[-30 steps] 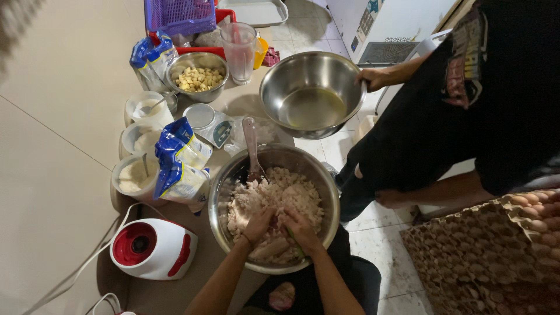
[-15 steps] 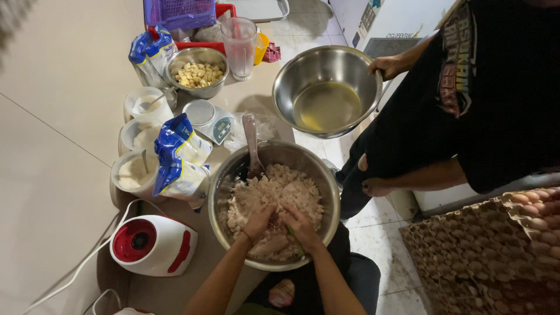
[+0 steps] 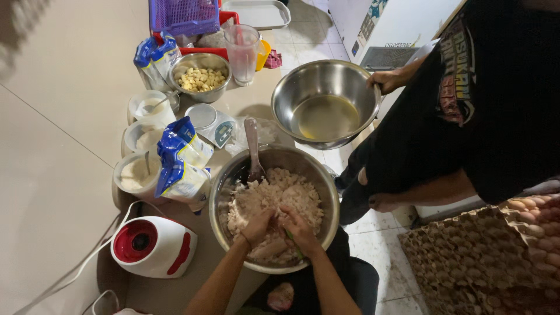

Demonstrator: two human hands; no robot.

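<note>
Mixture (image 3: 274, 195) in bowl (image 3: 318, 175); both hands (image 3: 258, 226) (image 3: 298, 228) pressed in, fingers curled.

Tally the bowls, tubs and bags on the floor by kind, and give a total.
Steel bowls: 3 — mixing bowl under both hands, the small bowl of yellow pieces, the tilted bowl a second person holds.
White tubs: 3.
Blue-and-white bags: 2.
Total: 8.

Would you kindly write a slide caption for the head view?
Left hand and right hand press into pale mixture in a steel bowl.
</note>
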